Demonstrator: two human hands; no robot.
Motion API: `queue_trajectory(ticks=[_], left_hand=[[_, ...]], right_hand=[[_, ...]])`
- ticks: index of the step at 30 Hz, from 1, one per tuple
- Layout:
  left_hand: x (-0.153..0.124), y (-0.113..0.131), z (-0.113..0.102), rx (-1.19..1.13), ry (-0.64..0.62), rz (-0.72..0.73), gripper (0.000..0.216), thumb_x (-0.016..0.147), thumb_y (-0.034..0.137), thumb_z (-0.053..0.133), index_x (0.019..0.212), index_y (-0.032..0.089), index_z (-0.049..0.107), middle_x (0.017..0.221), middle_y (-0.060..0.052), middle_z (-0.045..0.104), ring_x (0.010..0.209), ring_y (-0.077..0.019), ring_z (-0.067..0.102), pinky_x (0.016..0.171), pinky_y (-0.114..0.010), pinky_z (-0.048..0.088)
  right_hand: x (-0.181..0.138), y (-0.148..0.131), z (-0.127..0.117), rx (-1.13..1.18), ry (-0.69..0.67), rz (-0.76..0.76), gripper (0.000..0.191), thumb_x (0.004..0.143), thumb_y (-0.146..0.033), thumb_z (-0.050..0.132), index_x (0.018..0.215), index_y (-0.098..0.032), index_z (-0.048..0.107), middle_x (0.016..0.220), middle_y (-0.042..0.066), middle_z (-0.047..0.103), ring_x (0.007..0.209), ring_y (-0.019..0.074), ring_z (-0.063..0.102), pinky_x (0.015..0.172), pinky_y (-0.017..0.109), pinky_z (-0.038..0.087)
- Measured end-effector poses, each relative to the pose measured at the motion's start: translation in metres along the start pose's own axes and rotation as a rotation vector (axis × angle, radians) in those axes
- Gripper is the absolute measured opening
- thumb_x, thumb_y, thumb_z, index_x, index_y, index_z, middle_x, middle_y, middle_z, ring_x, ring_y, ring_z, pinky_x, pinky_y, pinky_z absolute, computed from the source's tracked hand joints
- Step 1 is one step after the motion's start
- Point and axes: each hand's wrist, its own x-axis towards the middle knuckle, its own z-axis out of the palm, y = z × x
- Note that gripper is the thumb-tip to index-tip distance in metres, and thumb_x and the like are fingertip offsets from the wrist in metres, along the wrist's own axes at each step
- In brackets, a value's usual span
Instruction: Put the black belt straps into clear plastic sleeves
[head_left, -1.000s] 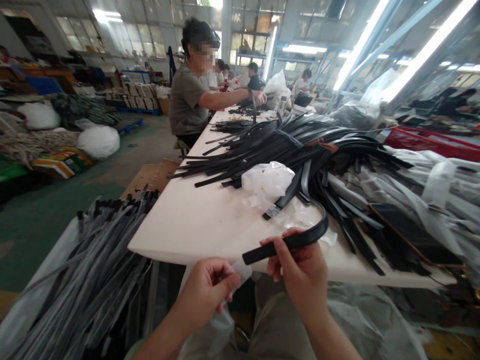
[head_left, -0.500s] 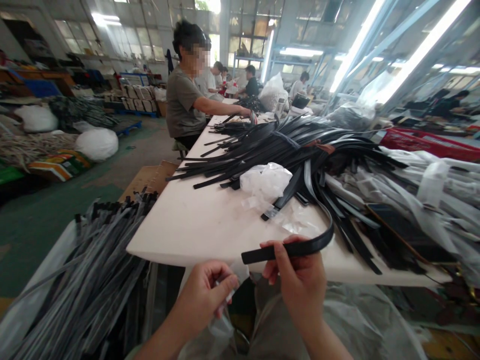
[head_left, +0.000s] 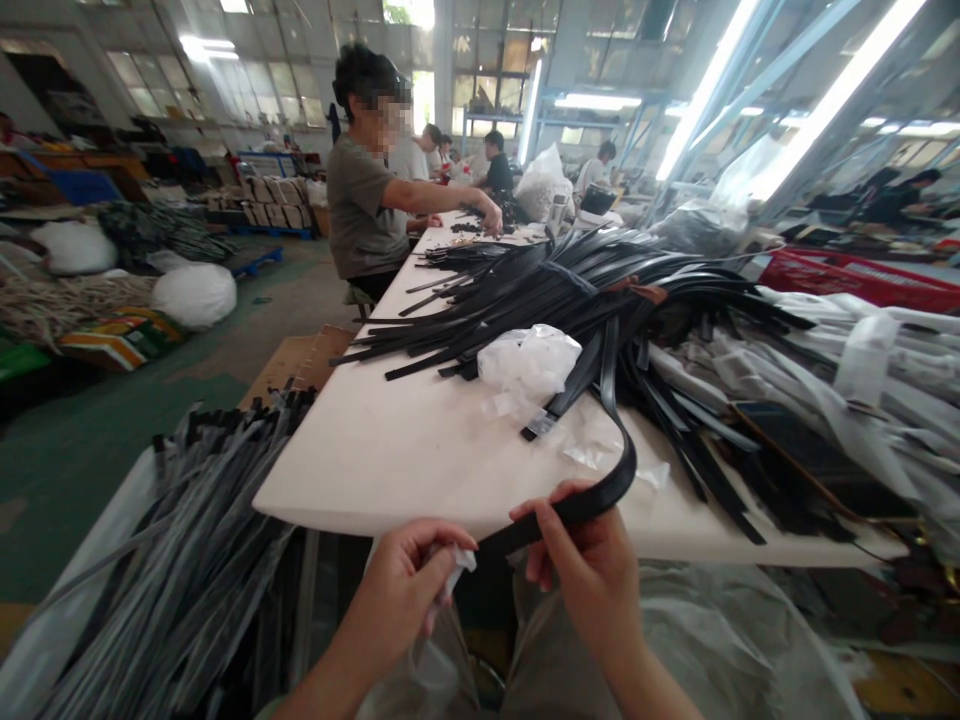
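My right hand [head_left: 589, 560] is closed on a black strap [head_left: 615, 480], pinching it a little back from its end. From there the strap curves up over the table's edge to a large bundle of black straps [head_left: 517, 290]. My left hand [head_left: 416, 575] is closed around a translucent plastic sleeve [head_left: 463, 566], and part of it hangs below the fingers. The strap's tip points at the mouth of this sleeve, close to my left fingertips; whether it is inside I cannot tell. A crumpled heap of white plastic [head_left: 529, 360] lies on the table beyond my hands.
The pale table [head_left: 375, 450] runs away from me. At left below it stands a pile of sleeved straps [head_left: 187, 560]. A phone [head_left: 817, 455] and wrapped straps [head_left: 877, 370] lie at right. A co-worker [head_left: 367, 190] sits at the table's far left side.
My right hand has moved slightly left and down, bringing the strap's end to the sleeve in my left hand. The co-worker's arm has shifted over the table.
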Motion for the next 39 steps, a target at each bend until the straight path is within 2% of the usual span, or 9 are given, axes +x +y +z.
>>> queue_trajectory(ticks=[4, 7, 9, 14, 24, 27, 31, 34, 39], left_hand=[[0.003, -0.002, -0.002, -0.003, -0.016, 0.042, 0.037, 0.074, 0.051, 0.064, 0.072, 0.014, 0.065, 0.049, 0.003, 0.051, 0.035, -0.0059, 0.037, 0.036, -0.018, 0.026], [0.004, -0.002, -0.003, 0.022, 0.013, 0.243, 0.029, 0.072, 0.042, 0.070, 0.062, 0.014, 0.067, 0.073, -0.005, 0.062, 0.065, -0.0129, 0.057, 0.057, -0.020, 0.041], [0.004, -0.002, -0.003, 0.043, 0.017, 0.316, 0.023, 0.072, 0.037, 0.071, 0.063, 0.016, 0.070, 0.083, -0.007, 0.063, 0.079, -0.0161, 0.058, 0.068, -0.022, 0.043], [0.004, -0.004, -0.001, 0.045, 0.002, 0.254, 0.020, 0.071, 0.034, 0.072, 0.062, 0.016, 0.072, 0.066, -0.003, 0.056, 0.064, -0.0132, 0.050, 0.060, -0.024, 0.036], [0.004, -0.005, 0.001, -0.143, 0.009, 0.184, 0.032, 0.061, 0.040, 0.078, 0.049, 0.014, 0.064, 0.058, 0.001, 0.045, 0.058, -0.0107, 0.040, 0.055, -0.024, 0.027], [0.003, -0.004, 0.001, -0.161, -0.002, 0.180, 0.033, 0.061, 0.041, 0.078, 0.050, 0.014, 0.063, 0.058, 0.000, 0.047, 0.058, -0.0109, 0.041, 0.055, -0.024, 0.029], [0.003, -0.006, 0.003, -0.212, -0.016, 0.163, 0.032, 0.061, 0.039, 0.080, 0.051, 0.014, 0.063, 0.058, 0.000, 0.049, 0.057, -0.0108, 0.043, 0.055, -0.024, 0.030], [0.004, -0.007, 0.004, -0.242, -0.030, 0.156, 0.031, 0.058, 0.036, 0.082, 0.051, 0.014, 0.062, 0.059, 0.000, 0.050, 0.057, -0.0109, 0.044, 0.055, -0.024, 0.031], [0.004, -0.008, 0.004, -0.281, -0.053, 0.152, 0.030, 0.058, 0.032, 0.082, 0.049, 0.013, 0.060, 0.058, 0.001, 0.052, 0.056, -0.0105, 0.045, 0.054, -0.023, 0.032]], right_hand=[[-0.008, 0.004, -0.003, -0.020, -0.149, 0.075, 0.026, 0.087, -0.038, 0.060, 0.095, -0.019, 0.043, 0.092, 0.008, 0.068, 0.040, 0.0066, 0.054, 0.034, 0.016, 0.040], [-0.013, 0.003, -0.006, -0.005, -0.165, 0.120, 0.027, 0.087, -0.039, 0.060, 0.095, -0.019, 0.044, 0.089, 0.008, 0.067, 0.040, 0.0071, 0.054, 0.034, 0.016, 0.040], [-0.016, 0.001, -0.009, 0.008, -0.152, 0.136, 0.028, 0.086, -0.039, 0.061, 0.095, -0.019, 0.044, 0.088, 0.007, 0.067, 0.039, 0.0072, 0.054, 0.033, 0.016, 0.039], [-0.018, -0.006, -0.013, 0.032, -0.133, 0.156, 0.029, 0.085, -0.038, 0.064, 0.095, -0.019, 0.045, 0.087, 0.008, 0.068, 0.038, 0.0078, 0.054, 0.032, 0.016, 0.038], [-0.017, -0.014, -0.012, 0.054, -0.060, 0.133, 0.028, 0.085, -0.038, 0.063, 0.096, -0.020, 0.046, 0.086, 0.005, 0.067, 0.038, 0.0076, 0.053, 0.032, 0.016, 0.037], [-0.016, -0.010, -0.011, -0.062, -0.181, 0.181, 0.028, 0.084, -0.040, 0.063, 0.097, -0.019, 0.051, 0.074, 0.002, 0.065, 0.036, 0.0061, 0.047, 0.032, 0.016, 0.034], [-0.017, 0.003, -0.005, -0.289, -0.427, 0.198, 0.032, 0.070, -0.034, 0.077, 0.094, -0.017, 0.063, 0.065, -0.001, 0.061, 0.054, 0.0115, 0.054, 0.047, 0.019, 0.042], [-0.019, 0.011, 0.001, -0.324, -0.417, 0.163, 0.024, 0.068, -0.030, 0.078, 0.084, -0.017, 0.065, 0.064, -0.001, 0.060, 0.056, 0.0119, 0.053, 0.050, 0.020, 0.042], [-0.022, 0.011, 0.006, -0.237, -0.386, 0.154, 0.019, 0.077, -0.035, 0.069, 0.073, -0.016, 0.064, 0.059, 0.000, 0.061, 0.047, 0.0099, 0.049, 0.042, 0.018, 0.038]])
